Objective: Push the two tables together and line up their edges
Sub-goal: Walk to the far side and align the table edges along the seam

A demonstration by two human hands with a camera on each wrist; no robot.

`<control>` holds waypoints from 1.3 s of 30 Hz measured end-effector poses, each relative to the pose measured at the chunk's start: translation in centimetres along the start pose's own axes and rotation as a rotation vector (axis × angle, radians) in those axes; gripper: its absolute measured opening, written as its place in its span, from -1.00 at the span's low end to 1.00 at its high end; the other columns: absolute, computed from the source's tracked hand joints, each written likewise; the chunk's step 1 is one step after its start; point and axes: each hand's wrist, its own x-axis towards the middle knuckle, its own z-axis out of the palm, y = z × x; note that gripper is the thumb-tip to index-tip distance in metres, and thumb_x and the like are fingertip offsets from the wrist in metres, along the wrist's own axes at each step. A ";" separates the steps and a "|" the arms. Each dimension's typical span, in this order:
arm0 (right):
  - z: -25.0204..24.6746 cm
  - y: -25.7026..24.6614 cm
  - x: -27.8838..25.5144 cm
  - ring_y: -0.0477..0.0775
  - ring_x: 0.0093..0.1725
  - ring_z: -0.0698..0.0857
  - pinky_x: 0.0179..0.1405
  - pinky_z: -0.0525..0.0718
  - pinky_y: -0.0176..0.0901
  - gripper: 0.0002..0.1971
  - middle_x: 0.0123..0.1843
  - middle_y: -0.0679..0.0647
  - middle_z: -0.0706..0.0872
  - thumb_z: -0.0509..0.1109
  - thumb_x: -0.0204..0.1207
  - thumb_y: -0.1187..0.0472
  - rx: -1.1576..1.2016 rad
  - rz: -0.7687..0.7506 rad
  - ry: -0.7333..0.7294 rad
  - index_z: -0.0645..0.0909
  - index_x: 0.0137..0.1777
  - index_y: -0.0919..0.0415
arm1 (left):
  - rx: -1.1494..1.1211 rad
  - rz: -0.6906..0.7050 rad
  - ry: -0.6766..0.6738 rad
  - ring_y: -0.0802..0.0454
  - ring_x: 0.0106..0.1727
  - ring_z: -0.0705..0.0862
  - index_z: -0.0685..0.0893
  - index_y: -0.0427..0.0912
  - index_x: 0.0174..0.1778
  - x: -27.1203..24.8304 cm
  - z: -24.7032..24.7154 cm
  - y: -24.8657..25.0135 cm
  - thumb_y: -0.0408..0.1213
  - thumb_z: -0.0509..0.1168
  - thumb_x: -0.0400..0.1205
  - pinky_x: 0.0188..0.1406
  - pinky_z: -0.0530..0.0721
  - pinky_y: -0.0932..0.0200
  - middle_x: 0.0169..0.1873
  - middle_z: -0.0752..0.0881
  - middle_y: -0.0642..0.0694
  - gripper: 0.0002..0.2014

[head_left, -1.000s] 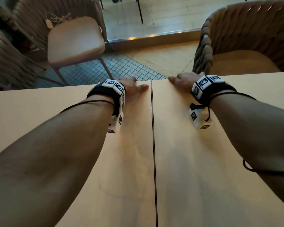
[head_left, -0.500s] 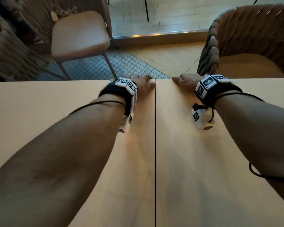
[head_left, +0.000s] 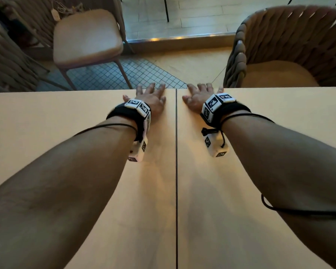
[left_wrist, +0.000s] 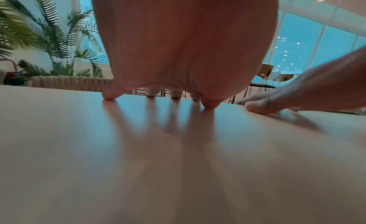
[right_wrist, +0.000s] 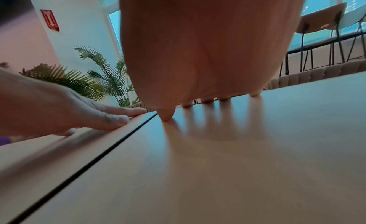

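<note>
Two pale wooden tables stand side by side, the left table (head_left: 47, 133) and the right table (head_left: 289, 105), with only a thin dark seam (head_left: 176, 171) between them. Their far edges look level with each other. My left hand (head_left: 151, 96) lies flat with spread fingers on the left table's far corner, just left of the seam. My right hand (head_left: 199, 95) lies flat the same way on the right table's far corner. In both wrist views the fingertips (left_wrist: 175, 96) touch the tabletop (right_wrist: 237, 149) near its far edge.
A cushioned chair (head_left: 87, 33) stands beyond the left table, and a woven-back armchair (head_left: 287, 51) is right behind the right table's far edge. Another woven chair (head_left: 6, 61) is at far left. Tiled floor (head_left: 124, 74) lies past the tables.
Both hands have opened from gripping the far edges to lying flat with spread fingers on the tabletops. The left table's far edge has come level with the right one's.
</note>
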 end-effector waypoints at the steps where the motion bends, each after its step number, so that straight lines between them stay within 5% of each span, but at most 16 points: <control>1: 0.3 -0.3 -0.2 0.26 0.73 -0.11 0.57 -0.24 0.54 -0.35 0.77 0.09 -0.03 0.02 0.69 -0.21 0.010 0.004 0.000 -0.05 0.73 -0.12 | 0.000 -0.018 0.004 -0.20 0.75 -0.34 -0.19 0.33 0.74 -0.5 0.3 -0.1 0.10 -0.10 0.82 0.49 -0.23 -0.73 0.77 -0.24 0.11 -0.42; 6: 1.6 -1.2 -0.4 0.22 0.71 -0.33 0.53 -0.35 0.56 -0.26 0.76 0.00 -0.33 -0.02 0.67 -0.27 0.005 0.022 -0.029 -0.26 0.73 -0.10 | -0.023 -0.058 -0.016 -0.22 0.73 -0.42 -0.25 0.38 0.71 -1.1 1.1 0.9 0.10 -0.13 0.81 0.41 -0.20 -0.82 0.75 -0.34 0.12 -0.42; 19: 1.4 -2.4 -1.1 0.24 0.70 -0.35 0.50 -0.31 0.62 -0.31 0.76 -0.09 -0.32 -0.06 0.72 -0.18 0.006 -0.013 -0.075 -0.30 0.72 -0.06 | -0.021 -0.061 -0.018 -0.28 0.71 -0.43 -0.29 0.39 0.69 -0.8 1.8 1.3 0.09 -0.14 0.82 0.35 -0.22 -0.85 0.74 -0.38 0.10 -0.42; 26: 2.6 -2.9 -4.2 0.19 0.69 -0.40 0.52 -0.34 0.56 -0.35 0.73 -0.07 -0.41 -0.13 0.72 -0.20 0.015 -0.067 -0.094 -0.30 0.72 -0.13 | -0.009 -0.010 -0.022 -0.29 0.71 -0.44 -0.31 0.35 0.70 -3.2 3.6 1.6 0.15 -0.20 0.80 0.48 -0.33 -0.69 0.73 -0.42 0.07 -0.42; 39: 4.2 -0.9 -14.8 0.18 0.74 -0.11 0.63 -0.03 0.43 -0.41 0.78 -0.03 -0.15 0.02 0.75 0.00 0.110 -0.085 -0.135 -0.05 0.74 -0.02 | 0.025 0.113 0.079 -0.19 0.78 -0.16 0.05 0.21 0.75 -13.7 6.0 -1.2 0.11 0.10 0.76 0.67 0.00 -0.45 0.79 -0.07 0.05 -0.37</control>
